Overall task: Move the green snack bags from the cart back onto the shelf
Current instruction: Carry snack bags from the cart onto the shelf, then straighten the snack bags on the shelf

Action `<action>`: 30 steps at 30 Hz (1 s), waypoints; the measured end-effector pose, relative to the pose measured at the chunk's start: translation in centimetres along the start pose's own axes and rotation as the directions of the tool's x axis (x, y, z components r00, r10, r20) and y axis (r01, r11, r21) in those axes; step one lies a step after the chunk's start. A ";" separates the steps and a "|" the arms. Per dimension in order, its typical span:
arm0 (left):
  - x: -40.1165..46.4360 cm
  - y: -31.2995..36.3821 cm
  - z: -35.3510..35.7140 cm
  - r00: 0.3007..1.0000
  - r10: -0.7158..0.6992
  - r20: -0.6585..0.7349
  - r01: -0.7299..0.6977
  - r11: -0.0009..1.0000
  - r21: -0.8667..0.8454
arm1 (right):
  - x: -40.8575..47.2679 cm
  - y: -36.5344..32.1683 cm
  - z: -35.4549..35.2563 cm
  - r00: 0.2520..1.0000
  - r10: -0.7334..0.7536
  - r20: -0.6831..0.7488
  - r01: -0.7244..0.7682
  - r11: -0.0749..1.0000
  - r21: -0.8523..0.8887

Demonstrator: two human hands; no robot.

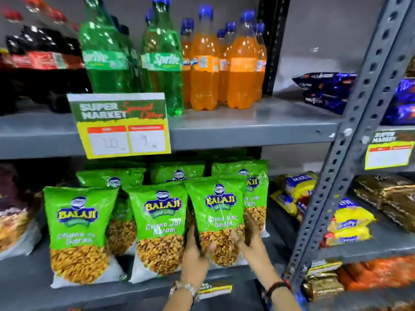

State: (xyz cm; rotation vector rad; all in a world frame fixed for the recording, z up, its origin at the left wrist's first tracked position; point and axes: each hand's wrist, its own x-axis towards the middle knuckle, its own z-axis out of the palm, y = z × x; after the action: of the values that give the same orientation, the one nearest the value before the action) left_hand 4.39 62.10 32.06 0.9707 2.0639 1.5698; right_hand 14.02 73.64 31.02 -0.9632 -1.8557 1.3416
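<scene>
Several green Balaji snack bags stand upright on the grey middle shelf (27,277). The rightmost front bag (219,212) is gripped at its lower part from both sides: my left hand (195,257) wraps its left edge with the thumb on the front, and my right hand (251,243) holds its right edge. To its left stand a middle front bag (159,230) and a left front bag (77,232). More green bags (256,182) stand in a row behind. The cart is out of view.
Soda bottles (206,59) fill the shelf above, behind a yellow price sign (123,126). A perforated grey upright (343,153) divides the rack on the right. Yellow biscuit packs (350,223) lie right of the bags. Dark snack bags (13,212) stand at far left.
</scene>
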 end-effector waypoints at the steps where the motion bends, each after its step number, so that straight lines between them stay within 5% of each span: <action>1: -0.5 -0.9 0.4 1.000 -0.001 0.006 0.001 1.000 0.008 | -0.6 1.1 0.0 0.999 0.006 0.032 -0.006 1.000 0.004; 4: -1.0 -2.3 1.1 1.000 0.009 -0.020 -0.007 0.996 0.092 | -1.9 2.8 0.3 0.993 -0.028 0.119 0.043 0.991 -0.128; 9: -1.0 -1.1 2.1 0.988 0.103 -0.113 -0.094 0.992 0.083 | -2.3 2.4 -0.6 0.995 -0.083 0.052 0.090 0.985 -0.149; 19: 0.8 -0.2 7.2 0.999 0.048 0.005 -0.049 0.987 0.155 | -1.5 4.1 -4.8 1.000 -0.004 0.028 0.007 0.993 -0.116; 23: 0.0 -0.4 5.6 0.990 0.139 0.018 -0.140 0.971 0.196 | -2.8 4.2 -3.8 0.992 -0.055 -0.112 0.039 0.989 -0.141; 26: -1.8 -0.6 1.1 0.958 0.274 -0.083 -0.231 0.912 0.339 | -5.0 3.5 -1.9 0.946 -0.092 -0.311 0.003 0.961 -0.275; 28: -2.5 -1.4 -2.2 0.908 0.381 -0.173 -0.262 0.840 0.474 | -6.2 2.8 -0.2 0.864 -0.252 -0.436 0.066 0.915 -0.398; 30: -2.7 -2.7 -5.5 0.890 0.332 -0.312 -0.140 0.851 0.507 | -6.9 1.2 2.6 0.839 -0.382 -0.389 0.200 0.879 -0.432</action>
State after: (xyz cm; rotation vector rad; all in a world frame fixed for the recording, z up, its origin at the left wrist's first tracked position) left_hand 1.82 55.99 30.90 1.1990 2.7957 1.4968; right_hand 15.68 66.72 28.59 -1.0206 -1.8086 0.5079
